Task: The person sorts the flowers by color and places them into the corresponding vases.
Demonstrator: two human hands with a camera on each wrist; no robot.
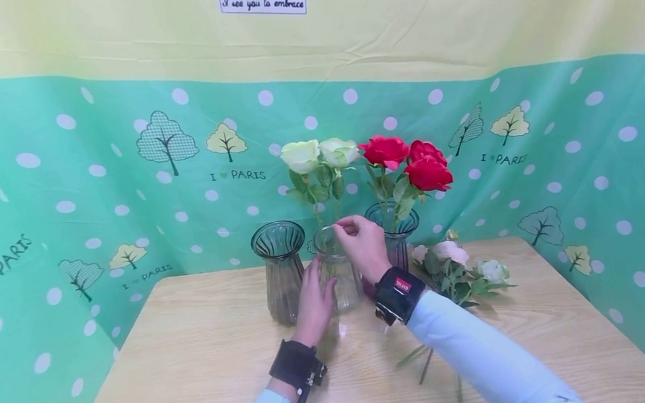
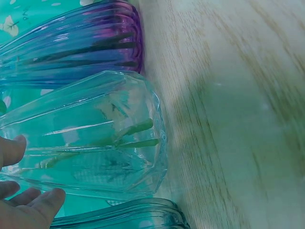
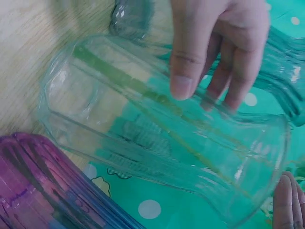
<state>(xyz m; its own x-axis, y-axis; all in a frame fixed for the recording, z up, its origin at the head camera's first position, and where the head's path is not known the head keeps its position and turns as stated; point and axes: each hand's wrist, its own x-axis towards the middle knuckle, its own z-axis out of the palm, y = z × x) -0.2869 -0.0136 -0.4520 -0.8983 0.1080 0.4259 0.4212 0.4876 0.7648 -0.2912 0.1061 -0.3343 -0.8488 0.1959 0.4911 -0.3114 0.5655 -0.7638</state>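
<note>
A clear glass vase (image 1: 344, 290) stands upright between two tinted ones. My left hand (image 1: 314, 308) holds its left side, thumb on the near face. Two white roses rise from it, one white rose (image 1: 300, 157) to the left and another white rose (image 1: 339, 152) to the right. Their green stems (image 2: 138, 128) cross inside near the bottom. At the rim, my right hand (image 1: 366, 245) pinches the right-hand rose's stem; the fingertips partly hide the contact. In the right wrist view, only a few right fingers (image 3: 284, 202) show beside the vase mouth.
A grey-teal vase (image 1: 283, 279) stands close on the left. On the right, a purple-blue vase (image 1: 397, 249) holds red roses (image 1: 429, 166). Several pale flowers (image 1: 451, 252) lie on the wooden table (image 1: 199, 360), stems pointing toward the front. A patterned green cloth (image 1: 132, 208) hangs behind.
</note>
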